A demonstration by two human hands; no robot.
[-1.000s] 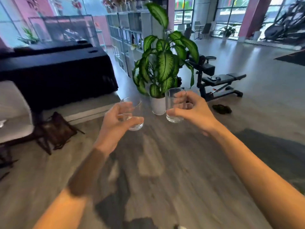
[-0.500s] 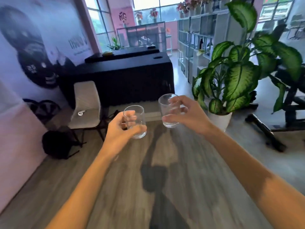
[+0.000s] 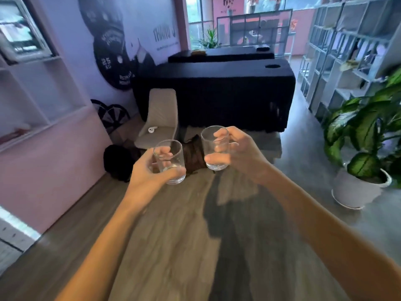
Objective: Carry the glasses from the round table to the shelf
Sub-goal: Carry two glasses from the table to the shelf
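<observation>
I carry two clear, empty drinking glasses out in front of me above the wooden floor. My left hand [image 3: 149, 170] is wrapped around one glass [image 3: 170, 164], thumb across its base. My right hand [image 3: 236, 155] grips the other glass [image 3: 213, 151], held a little higher and to the right. Both glasses stay upright. A white-and-pink shelf unit [image 3: 43, 101] with open compartments stands at the left. No round table shows in this view.
Ahead stands a black-draped table [image 3: 217, 92] with a beige chair [image 3: 160, 118] and a dark bag [image 3: 117, 159] in front of it. A potted plant [image 3: 364, 148] in a white pot sits at the right, with a tall grey cubby shelf [image 3: 347, 61] behind it.
The view has swung left: the plant slid to the right edge, the exercise bench left view, and the pink shelf unit came in at the left. Both hands keep their glasses.
</observation>
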